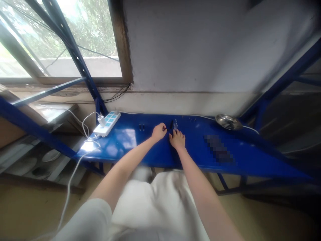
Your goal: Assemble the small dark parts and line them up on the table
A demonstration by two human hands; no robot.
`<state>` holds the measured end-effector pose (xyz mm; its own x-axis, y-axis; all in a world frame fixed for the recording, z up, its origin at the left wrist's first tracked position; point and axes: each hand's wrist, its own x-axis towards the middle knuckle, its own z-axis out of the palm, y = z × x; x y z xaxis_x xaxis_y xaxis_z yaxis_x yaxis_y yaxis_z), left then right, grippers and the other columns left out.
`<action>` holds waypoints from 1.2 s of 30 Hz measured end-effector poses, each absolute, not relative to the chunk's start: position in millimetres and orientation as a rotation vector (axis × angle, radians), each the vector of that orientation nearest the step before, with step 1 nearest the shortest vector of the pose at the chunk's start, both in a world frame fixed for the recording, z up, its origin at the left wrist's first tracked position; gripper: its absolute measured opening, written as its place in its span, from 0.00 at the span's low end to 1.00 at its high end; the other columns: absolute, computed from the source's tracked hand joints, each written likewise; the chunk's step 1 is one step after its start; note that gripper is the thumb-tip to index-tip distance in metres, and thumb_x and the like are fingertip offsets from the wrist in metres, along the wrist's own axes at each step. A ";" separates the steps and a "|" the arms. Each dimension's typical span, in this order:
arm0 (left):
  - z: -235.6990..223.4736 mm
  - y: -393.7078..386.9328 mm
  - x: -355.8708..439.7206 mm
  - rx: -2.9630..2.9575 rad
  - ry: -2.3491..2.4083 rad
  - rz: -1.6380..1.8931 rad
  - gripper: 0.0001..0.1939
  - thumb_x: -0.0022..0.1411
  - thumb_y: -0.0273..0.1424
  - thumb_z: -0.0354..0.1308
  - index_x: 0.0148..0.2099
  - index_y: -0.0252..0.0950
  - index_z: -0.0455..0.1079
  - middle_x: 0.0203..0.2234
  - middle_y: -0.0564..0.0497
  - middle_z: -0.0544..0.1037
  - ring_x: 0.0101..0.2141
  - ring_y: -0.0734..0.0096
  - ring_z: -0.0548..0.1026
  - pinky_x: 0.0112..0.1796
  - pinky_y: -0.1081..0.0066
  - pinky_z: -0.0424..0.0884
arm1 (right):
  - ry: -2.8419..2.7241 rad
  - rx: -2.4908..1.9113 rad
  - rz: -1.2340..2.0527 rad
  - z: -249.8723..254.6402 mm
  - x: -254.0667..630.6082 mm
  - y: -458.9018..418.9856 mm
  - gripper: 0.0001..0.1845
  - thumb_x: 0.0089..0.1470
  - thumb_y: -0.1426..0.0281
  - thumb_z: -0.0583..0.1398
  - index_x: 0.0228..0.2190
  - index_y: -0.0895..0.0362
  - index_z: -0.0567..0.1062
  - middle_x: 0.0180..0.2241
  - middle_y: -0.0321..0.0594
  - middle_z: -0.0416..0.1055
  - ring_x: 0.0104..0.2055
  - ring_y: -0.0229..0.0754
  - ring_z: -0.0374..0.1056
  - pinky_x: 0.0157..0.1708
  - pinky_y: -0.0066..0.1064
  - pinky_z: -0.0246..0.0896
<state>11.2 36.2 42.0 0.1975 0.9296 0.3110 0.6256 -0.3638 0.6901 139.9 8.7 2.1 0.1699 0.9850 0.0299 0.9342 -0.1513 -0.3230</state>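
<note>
Left hand [159, 132]: fingers curled, thumb and forefinger brought together on a small dark piece [164, 129], which is held just above or against the blue tabletop [155, 152]; the contact beneath it cannot be told. Right hand [177, 140]: palm down, fingers apart, with the fingertips at the near end of a translucent bluish piece [175, 125]; whether they touch it or lie just beside it is unclear. A black piece [171, 124] lies immediately left of the bluish one, between the two hands and slightly beyond them.

Left part of the tabletop: two short dark cylinders [141, 127], side by side and apart from each other; farther left, a white power strip [107, 124] with blue sockets, set obliquely near the corner, a white plug [101, 120] seated at its near end and a white cable [68, 190] hanging over the edge.

Right part: several tiny pieces [192, 119] scattered near the back edge; a shiny metal dish [228, 122] near the wall [190, 50]; nearer the front, a dark object [219, 149] obscured by pixelation. A window [87, 36] stands behind, at upper left.
</note>
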 end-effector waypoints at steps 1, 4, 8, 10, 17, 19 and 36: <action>44.5 34.4 7.7 2.023 1.434 1.031 0.05 0.52 0.25 0.55 0.34 0.35 0.67 0.27 0.51 0.73 0.28 0.74 0.70 0.32 0.73 0.67 | -1.852 -2.173 0.264 1.2 140.5 8.8 0.33 0.58 0.57 0.36 0.60 0.60 0.52 0.62 0.44 0.45 0.63 0.50 0.39 0.59 0.46 0.32; 54.7 27.9 -1.1 1.916 1.395 1.098 0.05 0.51 0.24 0.56 0.34 0.34 0.67 0.28 0.51 0.73 0.28 0.76 0.70 0.34 0.74 0.68 | -1.868 -2.145 0.235 -0.4 142.1 6.9 0.33 0.58 0.57 0.36 0.59 0.61 0.52 0.62 0.44 0.46 0.63 0.49 0.39 0.59 0.46 0.33; 65.2 17.9 -9.8 1.824 1.415 1.147 0.03 0.51 0.26 0.58 0.32 0.34 0.69 0.27 0.51 0.74 0.29 0.75 0.71 0.35 0.72 0.68 | -1.909 -2.053 0.161 -0.7 141.6 1.5 0.31 0.59 0.59 0.37 0.58 0.61 0.56 0.60 0.46 0.52 0.61 0.50 0.45 0.58 0.47 0.38; 66.1 14.3 -13.2 1.798 1.415 1.195 0.03 0.51 0.27 0.58 0.31 0.34 0.69 0.27 0.51 0.74 0.29 0.75 0.71 0.35 0.72 0.68 | -1.941 -1.962 0.100 -0.3 140.0 -1.6 0.29 0.60 0.60 0.37 0.56 0.60 0.59 0.58 0.46 0.56 0.60 0.48 0.49 0.57 0.47 0.40; 64.5 10.2 -20.1 1.728 1.463 1.224 0.03 0.53 0.28 0.58 0.31 0.33 0.69 0.27 0.50 0.75 0.29 0.76 0.71 0.35 0.73 0.68 | -2.116 -1.542 0.020 3.3 135.4 -10.2 0.25 0.60 0.66 0.39 0.51 0.59 0.66 0.54 0.46 0.62 0.55 0.44 0.57 0.56 0.43 0.46; 65.0 9.6 -21.4 1.706 1.477 1.222 0.03 0.53 0.28 0.58 0.31 0.33 0.69 0.27 0.50 0.75 0.29 0.76 0.71 0.35 0.73 0.68 | -2.129 -1.488 0.051 3.6 135.5 -11.0 0.25 0.60 0.68 0.39 0.51 0.59 0.67 0.54 0.46 0.62 0.55 0.42 0.57 0.57 0.43 0.46; 58.7 15.0 -29.5 1.642 1.583 1.235 0.04 0.53 0.29 0.58 0.32 0.33 0.69 0.28 0.50 0.75 0.29 0.74 0.71 0.34 0.73 0.68 | -2.082 -1.432 0.154 10.4 134.7 -16.7 0.26 0.61 0.66 0.39 0.51 0.59 0.68 0.54 0.45 0.62 0.56 0.42 0.57 0.56 0.41 0.51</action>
